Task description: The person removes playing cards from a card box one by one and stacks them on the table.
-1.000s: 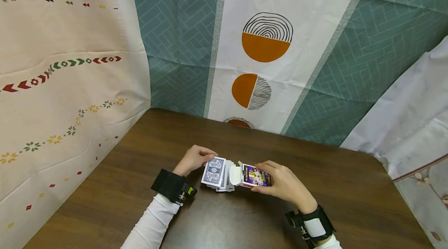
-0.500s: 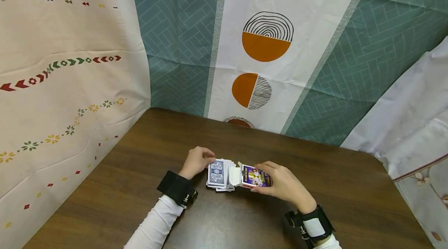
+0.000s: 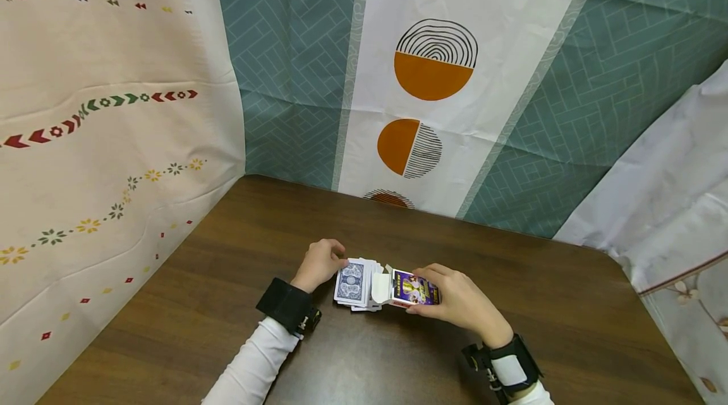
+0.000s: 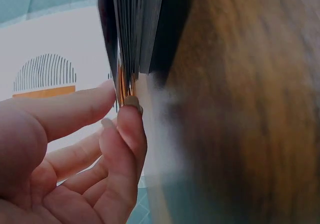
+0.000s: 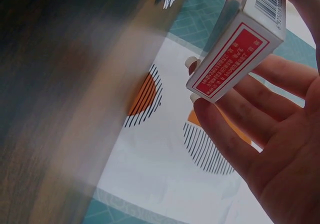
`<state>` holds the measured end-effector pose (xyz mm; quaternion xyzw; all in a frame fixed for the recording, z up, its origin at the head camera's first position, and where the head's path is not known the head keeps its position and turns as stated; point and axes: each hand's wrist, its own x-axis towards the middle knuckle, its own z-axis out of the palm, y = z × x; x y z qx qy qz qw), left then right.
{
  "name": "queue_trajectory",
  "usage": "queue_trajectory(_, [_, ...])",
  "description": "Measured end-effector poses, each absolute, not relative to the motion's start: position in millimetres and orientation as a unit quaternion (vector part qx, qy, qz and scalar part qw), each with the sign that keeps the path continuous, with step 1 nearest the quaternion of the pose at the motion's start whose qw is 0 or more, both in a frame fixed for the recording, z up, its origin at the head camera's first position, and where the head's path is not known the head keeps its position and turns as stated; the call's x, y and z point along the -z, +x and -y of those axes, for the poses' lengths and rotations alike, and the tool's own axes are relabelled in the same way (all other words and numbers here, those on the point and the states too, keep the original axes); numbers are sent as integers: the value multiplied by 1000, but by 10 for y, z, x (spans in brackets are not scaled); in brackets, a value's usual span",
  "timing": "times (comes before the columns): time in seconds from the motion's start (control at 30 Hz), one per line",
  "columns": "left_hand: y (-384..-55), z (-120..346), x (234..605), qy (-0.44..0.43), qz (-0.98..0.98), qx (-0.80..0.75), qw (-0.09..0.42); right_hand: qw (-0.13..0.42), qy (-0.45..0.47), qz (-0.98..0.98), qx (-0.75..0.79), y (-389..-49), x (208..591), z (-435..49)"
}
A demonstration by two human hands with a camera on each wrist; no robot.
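Observation:
A slightly fanned stack of playing cards (image 3: pixel 351 283) with blue patterned backs lies near the middle of the table. My left hand (image 3: pixel 321 264) pinches the stack at its far left corner, thumb above and fingertips at the lower edge; the left wrist view shows the layered card edges (image 4: pixel 131 34). To the right, my right hand (image 3: pixel 455 296) grips a purple card box (image 3: pixel 414 288) between thumb and fingers. The box's white flap (image 3: pixel 382 288) stands out toward the cards and covers part of their right side. A red label and a barcode mark the box's sides in the right wrist view.
The brown wooden table (image 3: pixel 227 253) extends around both hands. Behind it hangs a teal and white patterned curtain (image 3: pixel 432 114). A cream cloth (image 3: pixel 114 190) borders the left side, and a white cloth (image 3: pixel 671 203) the right.
My left hand has shifted slightly right with the upper cards, which now lie closer over the rest of the stack. The right hand and the box have hardly moved.

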<state>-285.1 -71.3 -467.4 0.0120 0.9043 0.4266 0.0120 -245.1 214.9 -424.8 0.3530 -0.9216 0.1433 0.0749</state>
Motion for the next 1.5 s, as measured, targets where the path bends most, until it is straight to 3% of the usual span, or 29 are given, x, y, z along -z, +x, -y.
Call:
queue_trajectory(0.33, [-2818, 672, 4609, 16, -920, -392, 26, 74, 352, 922, -141, -2446, 4247, -2145])
queue_trajectory(0.5, [-2705, 619, 4398, 56, -925, -376, 2, 77, 355, 921, -141, -2444, 4242, -2148])
queue_trajectory(0.73, [-2513, 417, 4098, 186, -884, -421, 86, 92, 362, 916, -148, -2436, 4215, -2146])
queue_trajectory(1.07, [-2398, 198, 4203, 186, -889, -415, 61, 108, 369, 911, -148, -2389, 4191, -2134])
queue_trajectory(1.37, [-2400, 250, 4166, 207, -863, -448, 109, 117, 369, 909, -153, -2399, 4165, -2152])
queue_trajectory(1.5, [-2388, 243, 4164, 219, -864, -443, 100, 118, 371, 909, -151, -2397, 4157, -2152])
